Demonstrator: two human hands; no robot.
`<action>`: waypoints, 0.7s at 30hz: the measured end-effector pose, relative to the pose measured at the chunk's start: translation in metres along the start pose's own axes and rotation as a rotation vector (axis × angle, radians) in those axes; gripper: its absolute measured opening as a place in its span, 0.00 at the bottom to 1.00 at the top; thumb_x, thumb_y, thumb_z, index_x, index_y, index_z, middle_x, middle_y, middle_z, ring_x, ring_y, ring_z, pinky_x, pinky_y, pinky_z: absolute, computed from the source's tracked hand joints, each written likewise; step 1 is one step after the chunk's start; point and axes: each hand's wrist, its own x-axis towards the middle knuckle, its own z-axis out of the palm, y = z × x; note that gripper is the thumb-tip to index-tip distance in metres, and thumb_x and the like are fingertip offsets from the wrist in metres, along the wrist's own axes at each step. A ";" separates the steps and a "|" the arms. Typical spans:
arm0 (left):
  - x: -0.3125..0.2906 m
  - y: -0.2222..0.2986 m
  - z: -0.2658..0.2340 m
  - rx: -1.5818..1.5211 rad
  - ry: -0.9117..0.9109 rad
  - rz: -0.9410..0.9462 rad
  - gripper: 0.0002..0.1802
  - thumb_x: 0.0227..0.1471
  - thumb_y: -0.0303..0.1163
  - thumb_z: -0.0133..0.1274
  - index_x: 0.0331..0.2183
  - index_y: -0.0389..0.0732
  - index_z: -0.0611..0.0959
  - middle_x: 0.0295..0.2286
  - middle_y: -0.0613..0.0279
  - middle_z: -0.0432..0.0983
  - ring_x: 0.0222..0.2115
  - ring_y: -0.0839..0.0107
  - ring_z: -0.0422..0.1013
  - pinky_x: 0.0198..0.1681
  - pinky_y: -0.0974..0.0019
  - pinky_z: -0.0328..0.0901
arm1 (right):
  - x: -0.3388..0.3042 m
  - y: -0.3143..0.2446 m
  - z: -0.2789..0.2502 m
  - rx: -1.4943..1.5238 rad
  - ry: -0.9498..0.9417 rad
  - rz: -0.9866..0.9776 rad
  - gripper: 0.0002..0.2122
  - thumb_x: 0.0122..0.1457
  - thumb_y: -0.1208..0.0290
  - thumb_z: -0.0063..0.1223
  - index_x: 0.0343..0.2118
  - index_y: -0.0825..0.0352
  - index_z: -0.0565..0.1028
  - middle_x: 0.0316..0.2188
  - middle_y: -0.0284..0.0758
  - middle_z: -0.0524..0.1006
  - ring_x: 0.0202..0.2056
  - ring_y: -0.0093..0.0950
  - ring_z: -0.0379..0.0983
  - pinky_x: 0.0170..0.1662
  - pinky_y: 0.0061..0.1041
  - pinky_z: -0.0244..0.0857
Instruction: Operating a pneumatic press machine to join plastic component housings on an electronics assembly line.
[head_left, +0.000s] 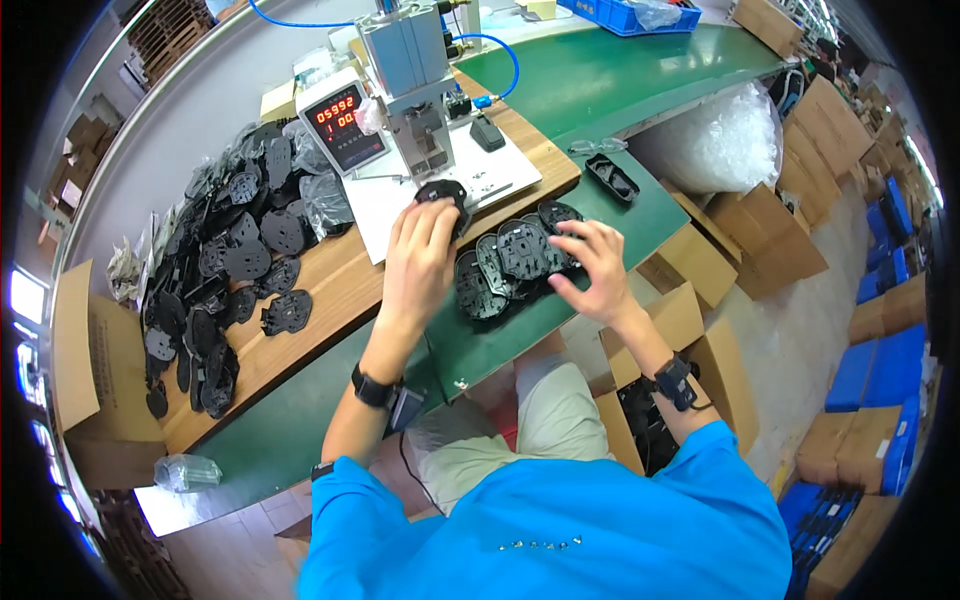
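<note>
A black moulded plastic plate (443, 192) lies under the head of a bench press (423, 138). My left hand (425, 245) is closed on its near edge, its fingertips partly hiding it. My right hand (597, 262) hovers at the right end of a row of similar black plastic parts (528, 250), thumb and fingers apart with nothing visible between them. The row overlaps along the green bench top (515, 335), just in front of the wooden board (340, 290).
A large heap of black plastic parts (245, 250) covers the board's left side. A display box with red digits (345, 125) stands beside the press. A black shell (612, 178) lies at right. Cardboard boxes (690, 255) and a clear plastic sack (720, 140) stand along the bench's right.
</note>
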 end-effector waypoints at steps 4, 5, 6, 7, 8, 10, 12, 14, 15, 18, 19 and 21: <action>-0.051 0.021 -0.013 -0.050 -0.120 0.052 0.29 0.40 0.16 0.63 0.49 0.37 0.80 0.50 0.52 0.80 0.53 0.50 0.75 0.63 0.44 0.66 | -0.007 -0.026 0.018 -0.036 -0.154 0.017 0.23 0.53 0.65 0.72 0.54 0.58 0.80 0.58 0.32 0.75 0.62 0.37 0.66 0.67 0.46 0.50; -0.065 0.019 -0.011 -0.060 -0.147 0.052 0.30 0.39 0.17 0.63 0.49 0.37 0.80 0.50 0.52 0.80 0.53 0.51 0.75 0.63 0.44 0.66 | -0.003 -0.029 0.020 -0.016 -0.167 0.028 0.22 0.53 0.67 0.72 0.52 0.58 0.80 0.56 0.32 0.77 0.60 0.36 0.68 0.66 0.45 0.53; -0.081 0.015 -0.006 -0.072 -0.173 0.049 0.31 0.39 0.18 0.64 0.49 0.37 0.80 0.50 0.53 0.80 0.53 0.51 0.75 0.63 0.45 0.66 | 0.000 -0.030 0.018 0.002 -0.183 0.038 0.21 0.53 0.68 0.73 0.51 0.59 0.81 0.54 0.32 0.78 0.58 0.36 0.69 0.65 0.44 0.55; -0.094 0.010 -0.002 -0.088 -0.202 0.038 0.32 0.39 0.18 0.64 0.50 0.37 0.81 0.51 0.53 0.79 0.54 0.52 0.74 0.64 0.46 0.65 | 0.003 -0.032 0.018 0.022 -0.199 0.047 0.20 0.53 0.70 0.73 0.49 0.60 0.81 0.52 0.32 0.80 0.57 0.35 0.71 0.64 0.44 0.58; -0.099 0.009 -0.003 -0.098 -0.236 0.028 0.30 0.43 0.22 0.63 0.52 0.39 0.81 0.52 0.56 0.77 0.56 0.55 0.72 0.67 0.46 0.62 | 0.006 -0.030 0.016 0.084 -0.200 0.065 0.18 0.53 0.71 0.73 0.48 0.60 0.82 0.50 0.32 0.81 0.55 0.36 0.72 0.62 0.42 0.60; -0.102 0.003 -0.003 -0.208 -0.243 -0.045 0.31 0.43 0.25 0.62 0.53 0.39 0.81 0.52 0.55 0.77 0.57 0.54 0.71 0.67 0.44 0.60 | 0.015 -0.028 0.014 0.216 -0.206 0.096 0.16 0.53 0.73 0.72 0.45 0.62 0.83 0.45 0.33 0.83 0.51 0.36 0.74 0.59 0.39 0.66; -0.098 0.001 -0.005 -0.225 -0.217 -0.061 0.33 0.43 0.33 0.62 0.55 0.40 0.80 0.54 0.52 0.75 0.60 0.49 0.68 0.68 0.42 0.58 | 0.032 -0.046 0.001 0.219 -0.137 0.085 0.15 0.52 0.79 0.70 0.44 0.64 0.83 0.46 0.35 0.84 0.50 0.38 0.75 0.55 0.36 0.71; -0.094 0.007 -0.013 -0.296 -0.144 -0.124 0.36 0.44 0.32 0.61 0.58 0.39 0.78 0.58 0.50 0.74 0.62 0.46 0.67 0.69 0.42 0.56 | 0.043 -0.068 -0.013 0.267 -0.132 0.051 0.16 0.52 0.82 0.69 0.45 0.65 0.83 0.48 0.36 0.84 0.50 0.38 0.76 0.56 0.36 0.71; -0.096 0.007 -0.014 -0.311 -0.077 -0.130 0.36 0.48 0.34 0.61 0.60 0.37 0.77 0.54 0.48 0.76 0.56 0.46 0.69 0.65 0.47 0.61 | 0.046 -0.078 -0.016 0.331 -0.192 0.034 0.16 0.52 0.82 0.69 0.45 0.65 0.83 0.48 0.36 0.84 0.50 0.38 0.76 0.56 0.37 0.71; -0.106 -0.003 -0.019 -0.752 -0.073 -0.405 0.33 0.57 0.42 0.61 0.60 0.36 0.76 0.47 0.47 0.76 0.52 0.52 0.72 0.60 0.50 0.65 | 0.047 -0.103 -0.017 0.490 -0.357 -0.012 0.16 0.52 0.84 0.68 0.45 0.65 0.83 0.48 0.35 0.84 0.51 0.38 0.76 0.57 0.38 0.70; -0.114 -0.009 -0.008 -1.038 0.008 -0.515 0.28 0.66 0.39 0.57 0.61 0.35 0.75 0.40 0.54 0.78 0.43 0.67 0.75 0.50 0.62 0.70 | 0.048 -0.109 -0.016 0.518 -0.404 -0.035 0.17 0.52 0.84 0.68 0.45 0.65 0.83 0.48 0.35 0.84 0.52 0.38 0.76 0.57 0.38 0.70; -0.110 -0.012 -0.012 -1.207 0.051 -0.690 0.26 0.68 0.34 0.56 0.63 0.35 0.75 0.39 0.60 0.78 0.40 0.75 0.75 0.47 0.69 0.70 | 0.051 -0.116 -0.014 0.562 -0.457 -0.052 0.16 0.52 0.85 0.67 0.44 0.65 0.83 0.47 0.33 0.85 0.53 0.40 0.76 0.59 0.38 0.70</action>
